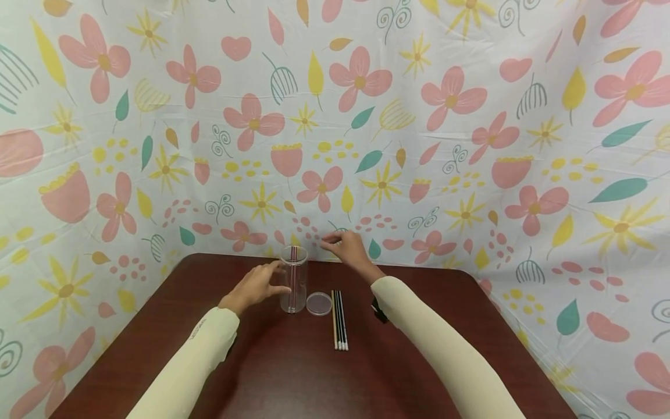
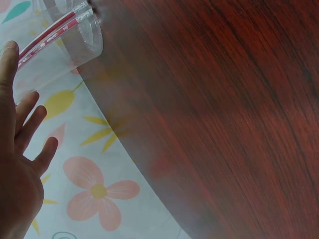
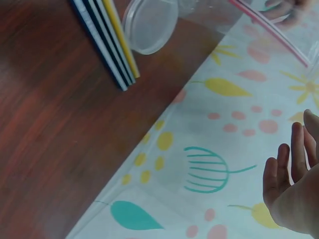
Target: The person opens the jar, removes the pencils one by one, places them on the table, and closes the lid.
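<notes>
1. Here's the left hand cupped round the clear jar, thumb in front, fingers spread apart, likely to stop so tall a shape tipping.
2. And up goes our gaze to the right hand, in the air near the jar, fingers loosely extended, pinching nothing we can see.
3. The lid lies flat just beside, presumably leaving the mouth uncovered; the row of pencils seems set for easy picking.
4. We see the jar upright on the table, see-through, two reddish pencils inside, silvery ends down.
</notes>
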